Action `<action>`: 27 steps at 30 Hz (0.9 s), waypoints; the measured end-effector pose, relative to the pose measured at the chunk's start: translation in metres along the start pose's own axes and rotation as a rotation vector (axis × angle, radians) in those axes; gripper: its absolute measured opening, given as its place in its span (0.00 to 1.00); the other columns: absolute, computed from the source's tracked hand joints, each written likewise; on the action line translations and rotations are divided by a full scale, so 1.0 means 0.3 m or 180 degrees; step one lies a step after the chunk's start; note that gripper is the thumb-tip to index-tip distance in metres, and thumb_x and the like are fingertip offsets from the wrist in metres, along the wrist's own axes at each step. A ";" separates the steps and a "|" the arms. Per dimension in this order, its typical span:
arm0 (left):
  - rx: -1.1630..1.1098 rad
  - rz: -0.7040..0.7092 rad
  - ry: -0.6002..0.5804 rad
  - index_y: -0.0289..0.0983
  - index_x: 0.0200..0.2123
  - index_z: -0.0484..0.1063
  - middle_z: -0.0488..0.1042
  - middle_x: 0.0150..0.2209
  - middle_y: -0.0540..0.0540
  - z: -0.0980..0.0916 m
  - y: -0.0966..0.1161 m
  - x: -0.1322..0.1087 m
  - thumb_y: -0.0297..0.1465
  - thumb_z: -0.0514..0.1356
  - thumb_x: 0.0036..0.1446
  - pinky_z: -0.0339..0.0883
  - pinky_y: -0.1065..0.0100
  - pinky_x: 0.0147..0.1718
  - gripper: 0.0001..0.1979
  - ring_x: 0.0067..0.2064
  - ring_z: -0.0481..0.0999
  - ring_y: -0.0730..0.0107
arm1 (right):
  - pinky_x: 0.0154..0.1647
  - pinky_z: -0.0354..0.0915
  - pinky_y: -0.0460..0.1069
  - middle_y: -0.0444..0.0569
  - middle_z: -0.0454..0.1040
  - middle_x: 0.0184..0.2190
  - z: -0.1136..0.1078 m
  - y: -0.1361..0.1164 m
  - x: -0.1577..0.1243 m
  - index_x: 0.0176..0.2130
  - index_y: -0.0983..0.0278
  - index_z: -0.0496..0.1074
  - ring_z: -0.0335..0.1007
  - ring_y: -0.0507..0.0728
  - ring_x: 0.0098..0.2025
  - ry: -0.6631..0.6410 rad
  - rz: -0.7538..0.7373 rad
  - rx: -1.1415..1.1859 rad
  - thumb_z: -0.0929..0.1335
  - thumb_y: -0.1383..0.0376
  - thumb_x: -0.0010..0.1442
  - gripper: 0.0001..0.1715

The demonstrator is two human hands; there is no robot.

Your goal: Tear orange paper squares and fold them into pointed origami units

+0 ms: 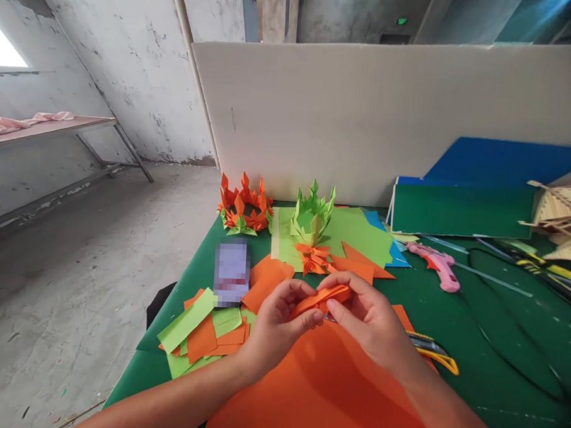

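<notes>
Between my two hands is a small piece of folded orange paper (337, 294), raised over a large orange sheet (325, 386). My left hand (281, 315) pinches its left end between thumb and fingers. At the other end, my right hand (361, 309) grips the paper with the thumb in front and fingers behind. Just beyond them lie folded orange paper petals (313, 258). Behind those stands a green folded-paper lotus (312, 215). An orange paper ring with upright points and green leaves (245, 206) sits at the far left.
Loose orange and green paper pieces (202, 336) lie left, below a blurred purple packet (232, 271). On the right are a yellow utility knife (433, 352), a pink glue gun (434, 265) with its cord, and a green box (463, 209). A white board (365, 116) stands behind.
</notes>
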State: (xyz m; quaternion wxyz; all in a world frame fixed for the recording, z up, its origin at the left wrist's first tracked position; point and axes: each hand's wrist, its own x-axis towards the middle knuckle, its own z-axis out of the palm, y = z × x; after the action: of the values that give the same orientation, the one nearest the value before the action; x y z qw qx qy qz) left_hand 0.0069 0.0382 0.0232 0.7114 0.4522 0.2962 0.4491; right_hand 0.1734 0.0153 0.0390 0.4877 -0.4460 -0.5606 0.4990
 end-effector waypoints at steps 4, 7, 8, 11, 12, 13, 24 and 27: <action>-0.0170 -0.0177 0.0136 0.37 0.36 0.70 0.70 0.32 0.52 -0.010 -0.024 -0.021 0.40 0.67 0.55 0.65 0.73 0.32 0.14 0.30 0.73 0.77 | 0.38 0.72 0.45 0.43 0.70 0.36 0.017 0.007 0.002 0.39 0.59 0.69 0.72 0.51 0.35 0.0036 -0.0032 -0.0414 0.65 0.67 0.63 0.04; -0.0366 -0.0521 0.0349 0.38 0.37 0.68 0.69 0.30 0.53 -0.019 -0.050 -0.030 0.42 0.63 0.58 0.65 0.73 0.32 0.14 0.29 0.70 0.78 | 0.38 0.72 0.45 0.45 0.71 0.37 0.028 0.029 0.010 0.38 0.60 0.70 0.72 0.52 0.38 0.0062 -0.0077 -0.0668 0.65 0.69 0.61 0.05; -0.0390 -0.0618 0.0368 0.38 0.37 0.68 0.69 0.30 0.53 -0.022 -0.058 -0.029 0.42 0.64 0.58 0.65 0.74 0.32 0.14 0.29 0.70 0.78 | 0.39 0.72 0.45 0.45 0.71 0.37 0.029 0.036 0.013 0.38 0.60 0.70 0.72 0.53 0.38 0.0065 -0.0071 -0.0727 0.65 0.69 0.61 0.05; -0.0337 -0.0832 0.0332 0.36 0.33 0.66 0.68 0.27 0.52 -0.030 -0.077 -0.017 0.42 0.63 0.59 0.62 0.76 0.29 0.15 0.28 0.68 0.79 | 0.39 0.72 0.46 0.45 0.71 0.36 0.026 0.052 0.021 0.38 0.60 0.69 0.73 0.52 0.37 0.0053 -0.0024 -0.0787 0.64 0.70 0.61 0.06; -0.0298 -0.0876 0.0324 0.36 0.33 0.65 0.68 0.26 0.52 -0.032 -0.082 -0.012 0.43 0.62 0.59 0.61 0.76 0.27 0.16 0.27 0.67 0.79 | 0.39 0.72 0.46 0.45 0.72 0.36 0.024 0.056 0.021 0.38 0.60 0.69 0.73 0.52 0.37 0.0049 -0.0010 -0.0793 0.64 0.70 0.61 0.06; -0.0241 -0.0907 0.0310 0.36 0.33 0.64 0.68 0.26 0.53 -0.034 -0.086 -0.008 0.43 0.61 0.60 0.59 0.77 0.25 0.16 0.26 0.67 0.79 | 0.39 0.72 0.46 0.45 0.72 0.36 0.021 0.058 0.020 0.38 0.60 0.69 0.73 0.52 0.37 0.0048 0.0000 -0.0799 0.64 0.70 0.61 0.06; 0.0372 -0.0737 0.0238 0.37 0.32 0.64 0.66 0.24 0.54 -0.058 -0.111 -0.006 0.44 0.62 0.59 0.56 0.78 0.17 0.16 0.23 0.69 0.78 | 0.35 0.72 0.46 0.43 0.72 0.33 0.037 0.094 0.000 0.37 0.60 0.70 0.73 0.52 0.34 0.0210 -0.0121 -0.0539 0.66 0.67 0.62 0.02; 0.0490 -0.0653 0.0245 0.37 0.32 0.64 0.66 0.27 0.53 -0.066 -0.113 -0.008 0.44 0.62 0.58 0.56 0.78 0.14 0.16 0.22 0.69 0.79 | 0.35 0.72 0.46 0.44 0.72 0.34 0.040 0.117 -0.008 0.38 0.60 0.70 0.73 0.51 0.33 0.0246 -0.0171 -0.0332 0.66 0.66 0.63 0.02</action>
State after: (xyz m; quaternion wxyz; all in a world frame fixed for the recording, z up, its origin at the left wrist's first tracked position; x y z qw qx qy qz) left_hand 0.0021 0.0372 -0.0159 0.7049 0.4552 0.4015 0.3670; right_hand 0.1622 0.0150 0.0035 0.4983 -0.4745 -0.5784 0.4382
